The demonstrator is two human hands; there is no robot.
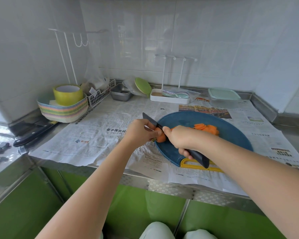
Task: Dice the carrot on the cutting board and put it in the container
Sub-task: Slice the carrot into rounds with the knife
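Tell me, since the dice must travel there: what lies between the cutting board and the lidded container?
Only flat printed newspaper; the head view shows nothing standing between the cutting board and the container.

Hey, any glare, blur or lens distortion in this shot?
Head view: wide lens bows the counter edge and tile lines; pale reflections glare on the tiled wall; light soft, a diffuse shadow on the cutting board beneath the right hand; newspaper small print too soft to read.

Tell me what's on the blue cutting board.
A pile of carrot slices; the uncut carrot end, held by the left hand; a black knife in the right hand. Hands partly cover carrot end and blade.
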